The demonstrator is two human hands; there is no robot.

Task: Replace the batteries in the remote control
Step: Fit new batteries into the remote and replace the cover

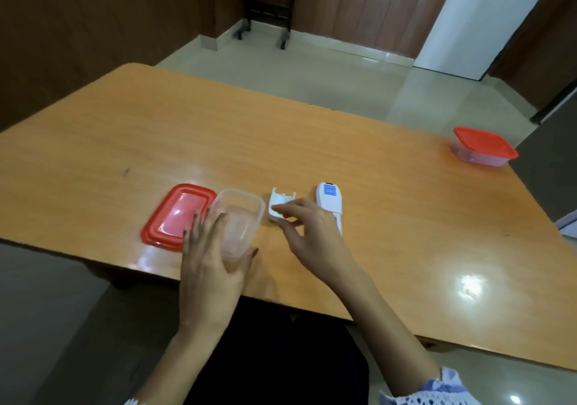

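The white remote control [329,205] lies face down on the wooden table [281,142], its lower end hidden behind my right hand [307,233]. Just left of it lies the white battery cover [278,205]. My right hand's fingertips pinch the near end of that cover. My left hand [210,258] holds the near wall of a clear plastic container [239,220], fingers spread round it. No batteries are visible.
A red lid [175,214] lies flat to the left of the clear container. A second container with a red lid [482,147] stands at the table's far right edge. The near table edge runs just under my wrists.
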